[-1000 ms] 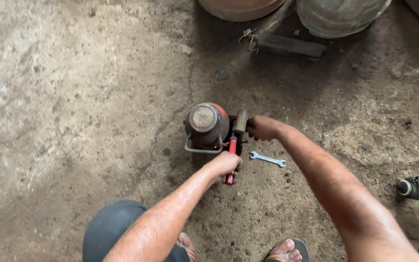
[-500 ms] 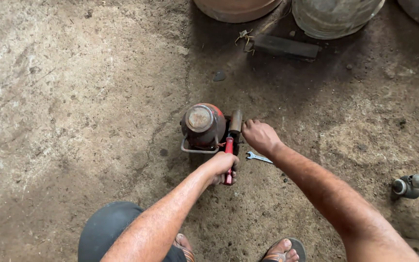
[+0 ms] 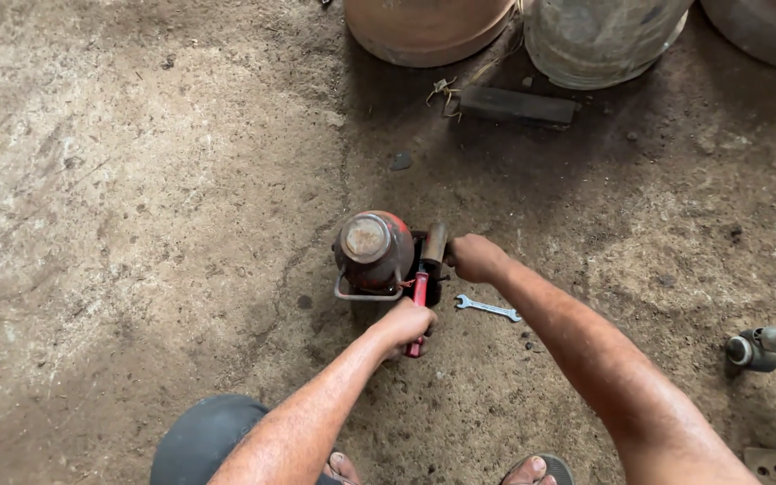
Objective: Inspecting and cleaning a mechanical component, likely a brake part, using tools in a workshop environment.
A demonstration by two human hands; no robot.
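Observation:
A red bottle jack (image 3: 372, 251) stands upright on the concrete floor, seen from above. My left hand (image 3: 406, 321) is closed around a red-handled tool (image 3: 418, 296) that points at the jack's base. My right hand (image 3: 472, 256) is closed on the dark handle socket (image 3: 434, 242) at the jack's right side. A small silver open-end spanner (image 3: 487, 309) lies on the floor just right of the jack, under my right forearm.
Large round pots and a metal drum (image 3: 599, 40) stand along the far edge, with a dark flat bar (image 3: 518, 106) in front of them. A metal pipe end (image 3: 765, 345) lies at the right. My knee (image 3: 204, 440) and sandalled toes (image 3: 532, 469) are at the bottom.
My right hand lifted off the jack's handle socket half a second ago, fingers loosened, and has now come back and closed on it. My left hand stayed on the red-handled tool.

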